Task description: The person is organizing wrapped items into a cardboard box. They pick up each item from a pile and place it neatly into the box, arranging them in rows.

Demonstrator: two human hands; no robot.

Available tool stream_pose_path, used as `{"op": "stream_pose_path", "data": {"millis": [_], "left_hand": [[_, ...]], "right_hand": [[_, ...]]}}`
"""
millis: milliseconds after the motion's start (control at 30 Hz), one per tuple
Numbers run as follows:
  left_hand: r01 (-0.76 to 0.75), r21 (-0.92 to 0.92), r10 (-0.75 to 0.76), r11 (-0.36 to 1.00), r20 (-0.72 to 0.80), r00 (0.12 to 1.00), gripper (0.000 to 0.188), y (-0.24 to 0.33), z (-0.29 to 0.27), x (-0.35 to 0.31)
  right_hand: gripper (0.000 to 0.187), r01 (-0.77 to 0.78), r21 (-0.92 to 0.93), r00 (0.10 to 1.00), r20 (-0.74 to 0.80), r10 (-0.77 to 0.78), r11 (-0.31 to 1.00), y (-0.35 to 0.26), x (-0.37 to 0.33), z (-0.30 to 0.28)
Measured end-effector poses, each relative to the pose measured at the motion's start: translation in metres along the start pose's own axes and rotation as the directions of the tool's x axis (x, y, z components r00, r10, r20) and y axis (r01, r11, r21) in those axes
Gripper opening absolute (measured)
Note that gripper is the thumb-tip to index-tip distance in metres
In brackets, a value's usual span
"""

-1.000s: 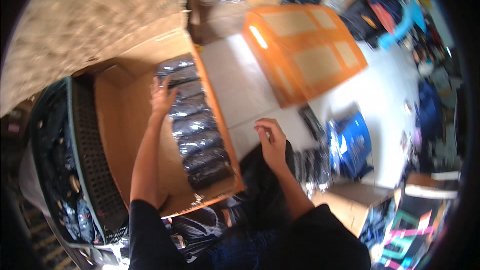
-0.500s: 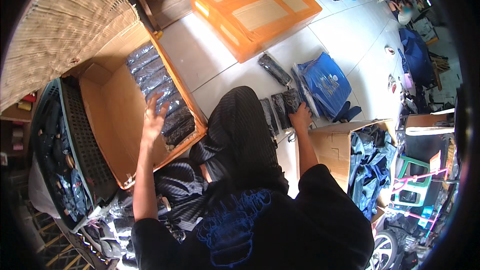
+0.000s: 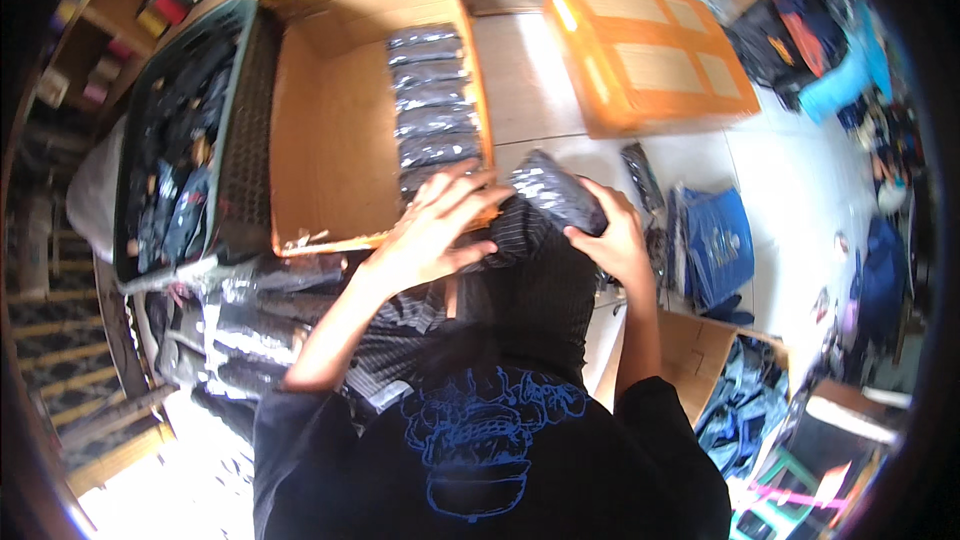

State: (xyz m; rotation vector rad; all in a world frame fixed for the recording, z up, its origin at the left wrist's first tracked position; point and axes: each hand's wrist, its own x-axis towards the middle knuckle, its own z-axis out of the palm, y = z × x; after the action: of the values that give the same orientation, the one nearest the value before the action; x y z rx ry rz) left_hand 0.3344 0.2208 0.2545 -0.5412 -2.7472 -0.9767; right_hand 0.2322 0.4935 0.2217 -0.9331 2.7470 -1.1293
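Observation:
A dark bundle in clear plastic wrap (image 3: pixel 553 190) is pinched at its right end by my right hand (image 3: pixel 618 237), held above my knee. My left hand (image 3: pixel 432 228) has its fingers spread and holds nothing; it hovers over the near right corner of an open cardboard box (image 3: pixel 325 140). Inside that box, a column of similar wrapped bundles (image 3: pixel 432 105) lies stacked along the right wall. My left hand hides the nearest end of the column. Another wrapped dark bundle (image 3: pixel 641 175) rests on the tiled floor to the right.
A closed orange-taped carton (image 3: pixel 650 60) stands beyond the floor bundles. Blue plastic packets (image 3: pixel 715 245) lie at the right, near an open carton of dark blue packets (image 3: pixel 690 350). A green crate of dark items (image 3: pixel 240 130) stands left of the box. More wrapped bundles (image 3: pixel 250 340) lie by my left arm.
My right hand has lifted a wrapped bundle from the floor and carried it left, toward the box. My left hand has moved from inside the box to its near corner. The view has turned.

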Motion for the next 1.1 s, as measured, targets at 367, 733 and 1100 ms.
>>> {"op": "stream_pose_path", "data": {"millis": [367,733,1100], "left_hand": [[0.210,0.603,-0.377,0.770,0.163,0.912,0.079,-0.120,-0.063,-0.041],[0.347,0.519,-0.582,0.781,0.405,0.705,0.088,-0.234,-0.008,-0.112],[0.365,0.350,-0.504,0.863,0.545,0.669,0.078,-0.271,0.027,-0.133]], "right_hand": [[0.078,0.278,0.286,0.843,0.385,-0.375,0.917,-0.095,0.146,0.188],[0.036,0.112,0.210,0.548,0.802,-0.237,0.971,-0.066,0.153,0.291],[0.029,0.356,0.002,0.416,0.895,-0.161,0.934,-0.053,0.146,0.311]]}}
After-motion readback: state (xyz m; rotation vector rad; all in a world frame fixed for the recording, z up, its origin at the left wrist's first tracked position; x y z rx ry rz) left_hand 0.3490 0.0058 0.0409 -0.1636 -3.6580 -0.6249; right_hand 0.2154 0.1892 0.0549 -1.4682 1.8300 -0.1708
